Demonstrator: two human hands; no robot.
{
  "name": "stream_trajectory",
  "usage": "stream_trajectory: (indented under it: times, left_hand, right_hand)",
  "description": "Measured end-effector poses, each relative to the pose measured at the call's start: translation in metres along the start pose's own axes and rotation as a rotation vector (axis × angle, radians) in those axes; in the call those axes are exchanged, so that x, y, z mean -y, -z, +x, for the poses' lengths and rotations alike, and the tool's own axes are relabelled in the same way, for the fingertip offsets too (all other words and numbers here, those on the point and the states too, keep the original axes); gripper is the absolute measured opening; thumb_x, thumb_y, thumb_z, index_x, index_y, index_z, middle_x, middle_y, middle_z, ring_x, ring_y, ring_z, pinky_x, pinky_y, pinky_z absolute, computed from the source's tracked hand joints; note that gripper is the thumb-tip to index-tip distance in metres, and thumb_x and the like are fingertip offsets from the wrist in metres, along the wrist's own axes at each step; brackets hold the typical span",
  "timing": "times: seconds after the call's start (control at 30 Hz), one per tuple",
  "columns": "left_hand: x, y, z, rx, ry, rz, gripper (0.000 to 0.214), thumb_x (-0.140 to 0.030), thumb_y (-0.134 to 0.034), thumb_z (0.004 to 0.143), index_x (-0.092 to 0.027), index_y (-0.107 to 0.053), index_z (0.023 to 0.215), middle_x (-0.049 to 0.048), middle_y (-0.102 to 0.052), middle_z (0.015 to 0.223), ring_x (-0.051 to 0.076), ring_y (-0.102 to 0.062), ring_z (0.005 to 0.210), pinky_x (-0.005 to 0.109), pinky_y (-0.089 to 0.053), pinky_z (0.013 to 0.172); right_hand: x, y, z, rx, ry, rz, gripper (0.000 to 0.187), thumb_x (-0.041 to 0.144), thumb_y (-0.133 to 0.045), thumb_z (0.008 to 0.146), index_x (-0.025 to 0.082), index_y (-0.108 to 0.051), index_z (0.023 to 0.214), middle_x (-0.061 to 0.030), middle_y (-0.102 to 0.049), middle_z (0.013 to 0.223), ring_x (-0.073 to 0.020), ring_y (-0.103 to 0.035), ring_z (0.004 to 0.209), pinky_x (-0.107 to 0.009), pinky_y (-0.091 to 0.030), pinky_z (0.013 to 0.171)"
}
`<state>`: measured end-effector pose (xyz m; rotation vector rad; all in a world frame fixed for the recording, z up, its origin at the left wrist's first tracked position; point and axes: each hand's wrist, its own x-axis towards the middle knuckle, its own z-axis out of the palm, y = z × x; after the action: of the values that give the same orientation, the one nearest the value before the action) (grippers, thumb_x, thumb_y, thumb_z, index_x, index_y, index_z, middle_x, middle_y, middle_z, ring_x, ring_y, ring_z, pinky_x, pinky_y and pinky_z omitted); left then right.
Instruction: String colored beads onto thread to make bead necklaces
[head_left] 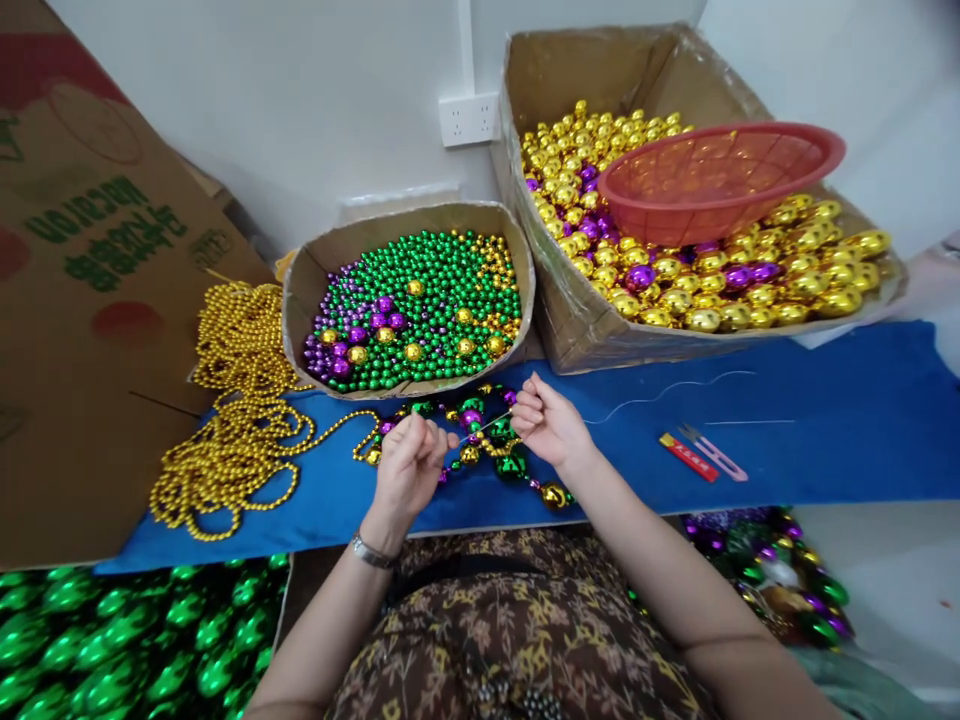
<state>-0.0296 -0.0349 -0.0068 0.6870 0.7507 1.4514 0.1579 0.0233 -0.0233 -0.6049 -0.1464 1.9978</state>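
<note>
A thin pale string runs taut between my two hands. My left hand is closed round its left end, and my right hand pinches the other end with fingertips pressed together. Just beneath and behind them, a strand of green, purple and gold beads lies on the blue cloth. From near my right hand a loose white thread curves away to the right. Whether it is one piece with the string between my hands cannot be made out, since my fingers hide the join.
Before me stands a box of small beads; a larger box holds gold and purple beads under a red basket. Gold bead chains lie left. Pink thread snips, a red-yellow packet and a needle-like rod lie right.
</note>
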Motion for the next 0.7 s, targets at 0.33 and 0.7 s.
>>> stream_trajectory:
  times: [0.33,0.7]
  left_hand:
    - [0.003,0.001,0.003,0.023,0.247,0.099,0.052,-0.065,-0.060,0.078,-0.013,-0.067,0.073,-0.0038,-0.037,0.058,0.010,-0.044,0.057,0.030,-0.048,0.068]
    - [-0.014,-0.015,0.020,0.357,0.267,0.560,0.038,-0.046,-0.067,0.081,-0.015,-0.072,0.102,0.0010,-0.052,0.068,0.011,-0.045,0.065,0.024,-0.038,0.061]
  right_hand:
    - [0.015,0.012,-0.026,0.103,0.348,-0.852,0.036,0.054,-0.062,0.084,0.020,-0.055,0.077,0.0036,-0.056,0.064,-0.0076,-0.051,0.053,-0.020,-0.041,0.051]
    - [0.026,-0.048,-0.009,0.583,0.884,-1.790,0.024,0.032,-0.039,0.099,0.019,-0.059,0.092,-0.0079,-0.062,0.099,-0.0182,-0.058,0.095,-0.034,-0.047,0.084]
